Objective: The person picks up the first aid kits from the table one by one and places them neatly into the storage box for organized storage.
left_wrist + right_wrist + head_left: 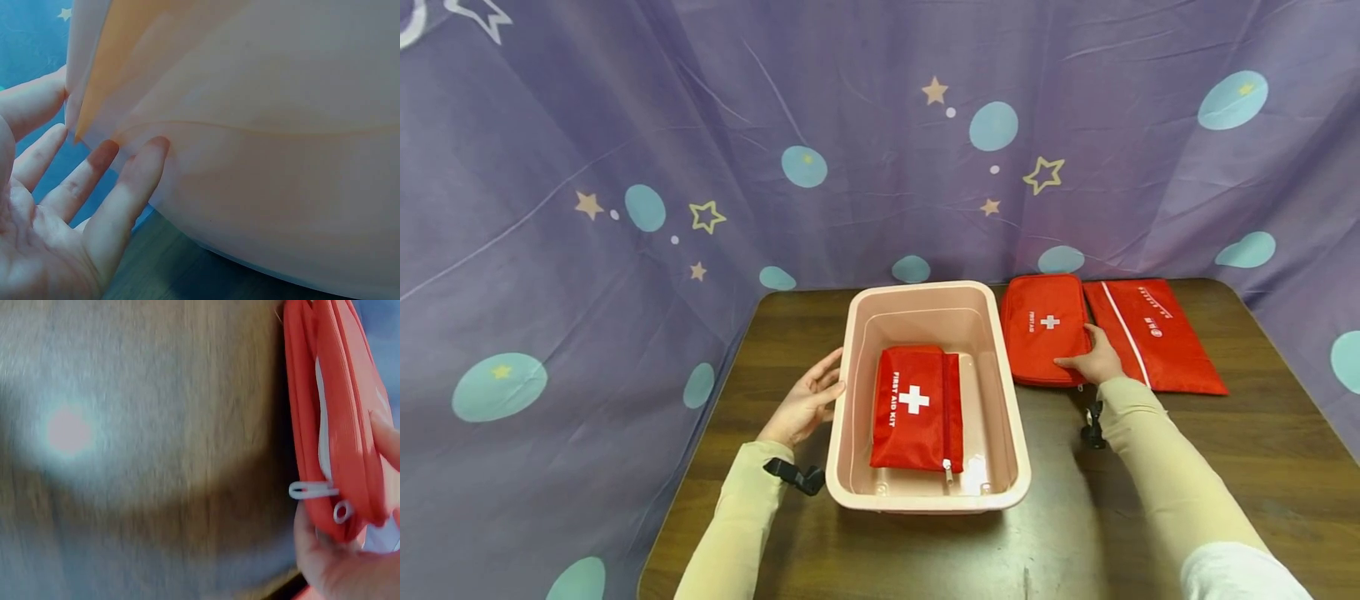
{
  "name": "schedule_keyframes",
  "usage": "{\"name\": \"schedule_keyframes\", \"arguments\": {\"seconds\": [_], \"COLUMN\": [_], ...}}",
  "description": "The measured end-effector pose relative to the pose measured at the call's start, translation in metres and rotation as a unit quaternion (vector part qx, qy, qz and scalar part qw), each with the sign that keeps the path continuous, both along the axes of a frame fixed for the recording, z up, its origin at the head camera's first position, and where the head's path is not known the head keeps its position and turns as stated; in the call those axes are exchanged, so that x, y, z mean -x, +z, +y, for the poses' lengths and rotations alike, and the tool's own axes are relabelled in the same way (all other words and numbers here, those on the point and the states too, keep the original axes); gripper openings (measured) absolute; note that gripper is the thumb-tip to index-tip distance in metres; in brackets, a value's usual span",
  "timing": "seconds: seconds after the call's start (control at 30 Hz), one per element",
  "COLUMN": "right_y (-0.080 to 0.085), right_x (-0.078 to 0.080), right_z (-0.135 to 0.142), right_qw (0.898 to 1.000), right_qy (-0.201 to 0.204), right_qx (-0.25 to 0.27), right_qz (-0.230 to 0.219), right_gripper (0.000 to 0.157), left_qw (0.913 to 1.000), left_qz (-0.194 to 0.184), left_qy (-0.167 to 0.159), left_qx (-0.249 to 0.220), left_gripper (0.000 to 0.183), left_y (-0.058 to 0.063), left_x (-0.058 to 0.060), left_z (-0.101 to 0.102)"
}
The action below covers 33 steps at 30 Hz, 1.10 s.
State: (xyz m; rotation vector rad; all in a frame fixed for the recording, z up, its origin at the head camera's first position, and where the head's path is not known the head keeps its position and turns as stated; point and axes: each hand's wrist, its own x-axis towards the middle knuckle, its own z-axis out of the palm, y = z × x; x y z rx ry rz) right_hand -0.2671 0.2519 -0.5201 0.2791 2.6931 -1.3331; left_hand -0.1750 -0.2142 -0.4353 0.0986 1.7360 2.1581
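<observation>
A pink plastic bin [929,502] stands mid-table, a red first aid kit pouch [917,429] with a white cross lying inside it. My left hand [805,406] is at the bin's left side, its extended fingers touching the outer wall below the rim; the left wrist view shows the fingertips [159,147] against the wall. To the bin's right, my right hand [1097,357] grips the lower right corner of a zipped red first aid case [1037,350]. In the right wrist view, the case [347,425] is between thumb and fingers, its zipper pulls [312,489] hanging at the edge.
A flat red zip bag [1172,342] with a white strip lies right of the case, partly behind my right hand. The brown wooden table [1255,467] ends at a purple curtain [880,208] behind and on the left.
</observation>
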Motion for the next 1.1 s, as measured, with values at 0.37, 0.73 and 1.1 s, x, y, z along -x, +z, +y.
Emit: {"name": "schedule_keyframes", "arguments": {"seconds": [0.37,0.73,1.1], "right_y": [0.004,0.004,0.005], "right_x": [-0.006,-0.008,-0.011], "right_z": [0.015,0.024,0.03], "right_qw": [0.988,0.963,0.932], "right_qy": [0.022,0.028,0.061], "right_qx": [0.14,0.251,0.333], "right_qz": [-0.056,-0.093,-0.129], "right_gripper": [0.092,0.087,0.087], "left_qw": [0.9999,0.9999,0.9999], "left_qz": [0.003,0.006,0.01], "left_qy": [-0.002,-0.005,-0.009], "left_qx": [0.01,0.008,0.001], "left_gripper": [0.068,0.068,0.067], "left_y": [-0.002,-0.001,-0.003], "left_x": [0.0,0.0,-0.001], "left_z": [-0.001,-0.001,-0.002]}}
